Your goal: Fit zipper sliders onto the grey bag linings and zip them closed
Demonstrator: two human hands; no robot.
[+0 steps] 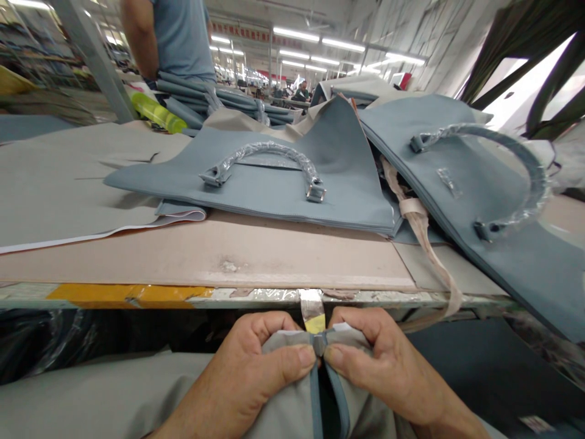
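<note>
Below the near edge of the table, centre: left hand [244, 372] and right hand [388, 366], both clenched, each grasping a fold of a grey fabric piece [287, 381]. Held between them, a small metal fitting [319, 343], exact kind too small to tell. Thumbs lie flat and level, meeting the fitting from either side, with the fingers curled behind the cloth, which makes for an even, close pinch. Two blue-grey edge bindings [315, 402] run down from it, a dark gap between them.

Beyond the hands, a board tabletop [228, 256] with yellow tape [130, 296] along its edge. On it, centre, a blue-grey bag panel [256, 198] with a plastic-wrapped handle [265, 155]; right, a second blue-grey panel [457, 183], and a beige strap [423, 244] hanging over the near edge. Far side, a co-worker in a blue T-shirt [183, 36].
</note>
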